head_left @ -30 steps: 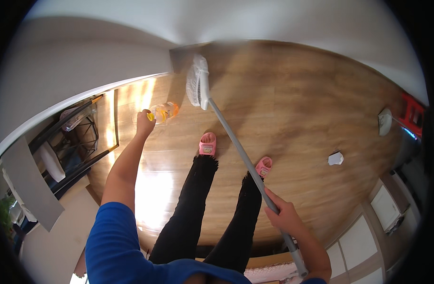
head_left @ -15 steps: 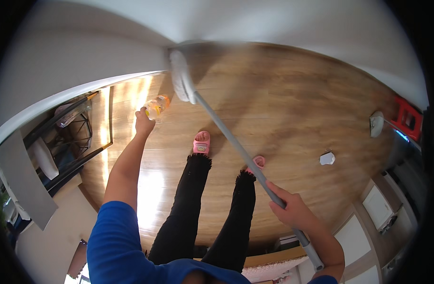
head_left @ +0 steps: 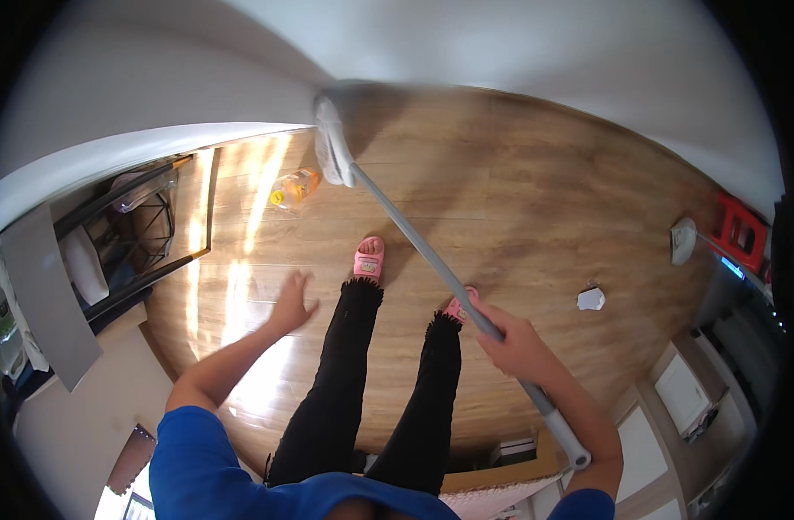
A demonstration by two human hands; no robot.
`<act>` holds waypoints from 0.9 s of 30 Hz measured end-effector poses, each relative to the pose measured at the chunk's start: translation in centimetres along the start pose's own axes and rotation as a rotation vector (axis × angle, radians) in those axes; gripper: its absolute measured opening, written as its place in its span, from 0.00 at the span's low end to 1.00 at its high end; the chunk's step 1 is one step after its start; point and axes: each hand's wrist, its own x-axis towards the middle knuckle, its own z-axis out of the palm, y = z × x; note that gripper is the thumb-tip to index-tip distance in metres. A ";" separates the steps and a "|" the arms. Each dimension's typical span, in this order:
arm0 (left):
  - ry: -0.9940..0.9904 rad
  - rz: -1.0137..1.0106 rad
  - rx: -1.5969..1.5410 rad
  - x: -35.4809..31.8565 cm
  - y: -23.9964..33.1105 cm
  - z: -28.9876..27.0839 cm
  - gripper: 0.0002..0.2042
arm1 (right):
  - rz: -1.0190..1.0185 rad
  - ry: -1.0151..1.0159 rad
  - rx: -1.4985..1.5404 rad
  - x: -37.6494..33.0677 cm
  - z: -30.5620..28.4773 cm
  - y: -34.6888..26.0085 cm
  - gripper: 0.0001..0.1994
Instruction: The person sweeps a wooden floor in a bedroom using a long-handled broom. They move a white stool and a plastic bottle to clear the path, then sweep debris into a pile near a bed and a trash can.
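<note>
A wooden plank floor fills the view, sunlit along its left side, with a pale wall curving round its far edge. The mop is the thing you are working: its flat white head lies on the floor right at the far edge, against the wall, and its grey handle runs in one long line from there, back and to the right, down to your right hand. So the long axis goes from far-left to near-right, and the head lies well ahead and to the left of your grip. Your right hand is closed round the handle, with the white end of the handle sticking out behind your forearm. Your left hand is empty, fingers spread, hovering above the floor near your left slipper. A clear bottle of orange liquid lies on the floor just left of the mop head, apart from both hands; your left is the nearer one to it.

Half a second ago your left hand was raised with that bottle in it; now the bottle is on the floor and the hand has dropped back open. The mop head has stayed at the wall.

Farther right, a small white crumpled scrap lies on the floor, and a red stool stands at the right edge.
</note>
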 end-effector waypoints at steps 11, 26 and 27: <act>-0.258 -0.465 -0.084 -14.7 11.6 6.2 0.40 | -0.035 0.134 -0.070 -3.5 1.0 -1.0 0.24; -0.246 -0.552 0.012 -14.1 14.2 6.7 0.40 | -0.209 0.265 -0.261 -6.9 2.0 -1.1 0.24; -0.244 -0.555 0.015 -14.2 14.3 6.6 0.40 | -0.213 0.276 -0.267 -7.4 2.2 -0.8 0.24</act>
